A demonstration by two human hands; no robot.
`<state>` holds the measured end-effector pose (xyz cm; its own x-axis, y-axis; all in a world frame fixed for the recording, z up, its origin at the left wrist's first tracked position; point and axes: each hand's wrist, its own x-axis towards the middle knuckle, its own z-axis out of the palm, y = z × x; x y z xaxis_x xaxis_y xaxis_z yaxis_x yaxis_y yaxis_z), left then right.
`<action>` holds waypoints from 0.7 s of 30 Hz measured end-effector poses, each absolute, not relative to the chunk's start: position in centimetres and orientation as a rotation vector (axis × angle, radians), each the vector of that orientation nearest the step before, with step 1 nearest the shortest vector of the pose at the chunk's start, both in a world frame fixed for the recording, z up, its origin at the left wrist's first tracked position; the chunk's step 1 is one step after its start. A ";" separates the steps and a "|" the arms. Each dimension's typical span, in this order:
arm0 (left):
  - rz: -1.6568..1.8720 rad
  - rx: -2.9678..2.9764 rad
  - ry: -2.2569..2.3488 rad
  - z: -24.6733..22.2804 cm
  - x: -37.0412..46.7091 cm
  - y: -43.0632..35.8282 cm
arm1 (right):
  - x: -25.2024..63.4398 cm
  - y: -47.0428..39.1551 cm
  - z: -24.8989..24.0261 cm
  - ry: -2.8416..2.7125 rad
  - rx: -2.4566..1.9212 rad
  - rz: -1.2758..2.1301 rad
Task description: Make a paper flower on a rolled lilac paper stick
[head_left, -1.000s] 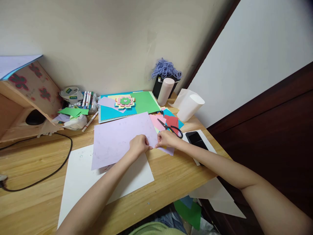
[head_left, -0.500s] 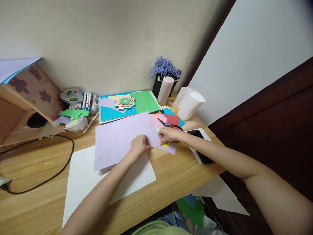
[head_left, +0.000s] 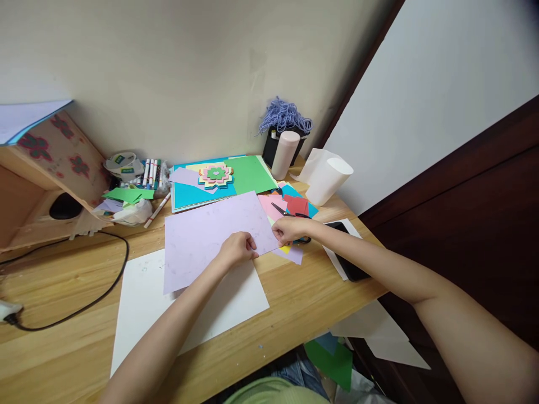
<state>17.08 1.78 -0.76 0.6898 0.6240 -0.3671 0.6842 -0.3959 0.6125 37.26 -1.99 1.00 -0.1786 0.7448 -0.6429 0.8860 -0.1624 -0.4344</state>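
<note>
A large lavender sheet of paper [head_left: 202, 241] lies at a slant, partly over a white sheet [head_left: 227, 308] on the desk. At the lavender sheet's near edge, my left hand [head_left: 239, 247] has its thumb and fingers closed on the paper. My right hand [head_left: 289, 230] pinches the same sheet's right-hand corner, fingers curled. Just behind the right hand, black-handled scissors [head_left: 278, 209] rest on coloured paper scraps; the hand covers part of them. A yellow scrap [head_left: 286, 248] and a lavender scrap [head_left: 295, 256] show beneath that hand.
Behind are a blue sheet [head_left: 189, 196], a green sheet [head_left: 252, 175] and a layered paper flower [head_left: 216, 175]. A pink bottle [head_left: 286, 154], paper roll [head_left: 330, 179] and phone [head_left: 351, 261] stand or lie at right. Markers [head_left: 150, 173], a wooden box [head_left: 84, 174] and a cable [head_left: 113, 286] are left.
My left hand has slid slightly left along the lavender sheet's near edge. My right hand stays at the corner, almost unmoved.
</note>
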 end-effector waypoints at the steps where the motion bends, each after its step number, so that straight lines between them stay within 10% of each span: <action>1: -0.100 2.129 0.982 -0.6 16.5 1.9 | 37.3 -1.9 1.0 1.913 1.895 -1.255; 13: 0.219 2.193 1.150 1.0 2.7 -1.6 | 32.0 -5.6 2.7 2.477 1.925 -0.576; 21: 0.311 2.316 1.158 -0.4 4.0 -3.0 | 25.3 -5.6 -0.8 2.861 1.790 -0.920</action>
